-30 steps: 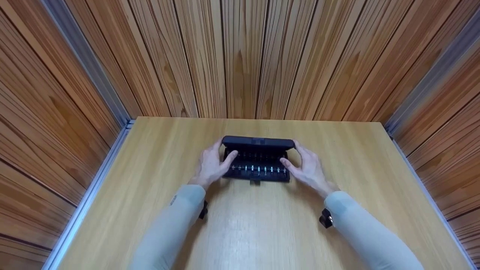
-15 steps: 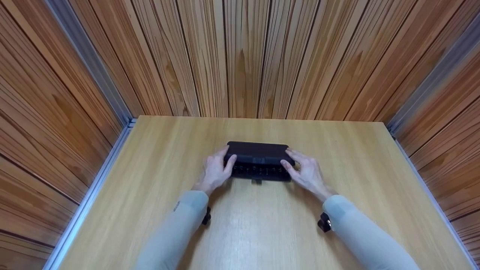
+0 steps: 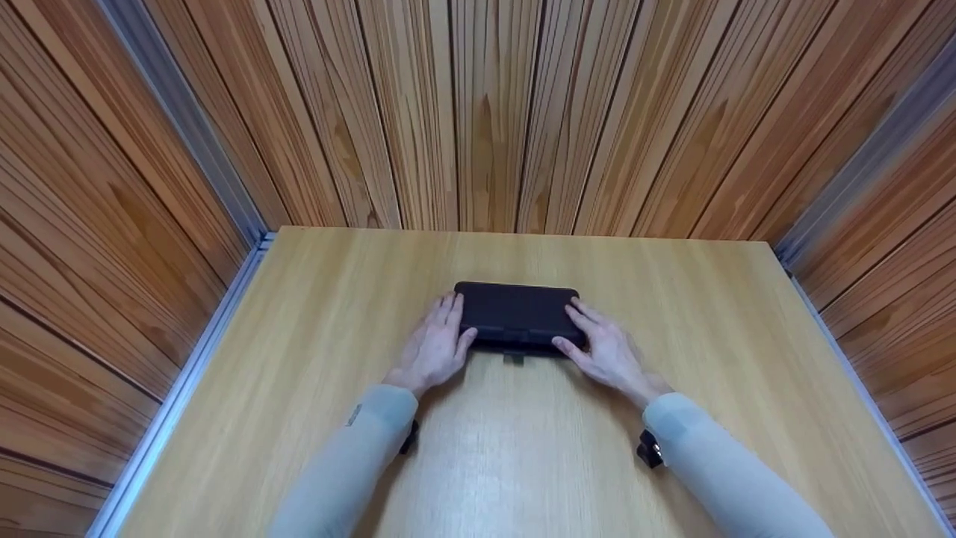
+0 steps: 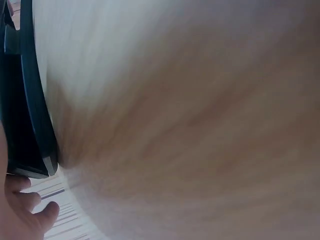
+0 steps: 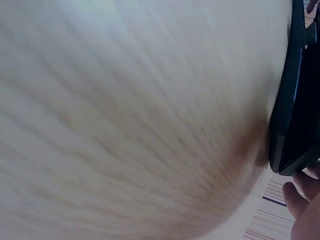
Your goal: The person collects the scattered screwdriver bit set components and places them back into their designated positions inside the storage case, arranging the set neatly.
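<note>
A black hard case (image 3: 515, 310) lies on the wooden table, its lid lowered almost onto the base. A thin dark gap runs along the front, where a small latch tab (image 3: 513, 359) sticks out. My left hand (image 3: 433, 351) holds the left end, fingers along the lid's side and thumb at the front corner. At the other end, my right hand (image 3: 609, 355) has its fingertips on the lid's edge and its thumb near the front. Both wrist views show the lid's underside over the base (image 4: 37, 110), still slightly apart. The contents are hidden.
The light wood tabletop (image 3: 493, 448) spreads around the case. Slatted wooden walls (image 3: 485, 112) stand behind and on both sides, with metal rails (image 3: 179, 396) along the edges. A dark wrist camera (image 3: 650, 448) sits below the right sleeve.
The lid has swung down toward the front, covering rows of small shiny metal pieces that showed earlier. Both hands have followed it down, staying at the case's two ends.
</note>
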A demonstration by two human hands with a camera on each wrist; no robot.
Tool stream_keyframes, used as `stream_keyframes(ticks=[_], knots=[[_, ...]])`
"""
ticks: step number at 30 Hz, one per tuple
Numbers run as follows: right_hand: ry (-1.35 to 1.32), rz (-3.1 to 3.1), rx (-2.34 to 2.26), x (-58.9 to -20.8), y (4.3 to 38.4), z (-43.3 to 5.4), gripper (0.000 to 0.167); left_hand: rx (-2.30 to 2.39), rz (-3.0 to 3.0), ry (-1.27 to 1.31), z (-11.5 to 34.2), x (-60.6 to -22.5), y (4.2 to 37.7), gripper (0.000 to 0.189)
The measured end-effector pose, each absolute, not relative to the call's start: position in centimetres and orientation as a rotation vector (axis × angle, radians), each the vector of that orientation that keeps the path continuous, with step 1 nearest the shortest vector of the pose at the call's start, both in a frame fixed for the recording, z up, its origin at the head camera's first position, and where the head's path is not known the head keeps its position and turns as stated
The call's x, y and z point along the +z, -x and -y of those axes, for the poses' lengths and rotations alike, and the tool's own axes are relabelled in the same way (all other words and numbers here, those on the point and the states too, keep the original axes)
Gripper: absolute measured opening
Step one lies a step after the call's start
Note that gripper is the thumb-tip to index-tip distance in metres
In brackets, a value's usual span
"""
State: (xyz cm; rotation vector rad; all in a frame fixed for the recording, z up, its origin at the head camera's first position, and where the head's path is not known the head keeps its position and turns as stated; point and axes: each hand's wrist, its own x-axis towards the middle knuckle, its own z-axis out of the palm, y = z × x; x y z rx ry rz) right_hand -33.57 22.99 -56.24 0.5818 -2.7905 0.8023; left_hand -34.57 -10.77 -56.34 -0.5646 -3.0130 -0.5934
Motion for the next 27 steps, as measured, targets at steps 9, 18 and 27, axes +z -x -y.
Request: stream_keyframes(ticks=[9,18,27], knots=[[-0.663,2.988,0.533,-56.6,33.3,-22.1,0.083,-0.37,3.107,0.609,10.2,-56.8,34.3,0.078],[-0.667,3.043,0.491,-56.6,33.4,-21.8,0.085,-0.302,3.135,0.615,9.7,-56.3,34.1,0.079],[-0.627,3.037,0.536,-56.6,33.0,-21.3,0.09,-0.267,3.127,0.629,9.8,-56.2,33.9,0.08]])
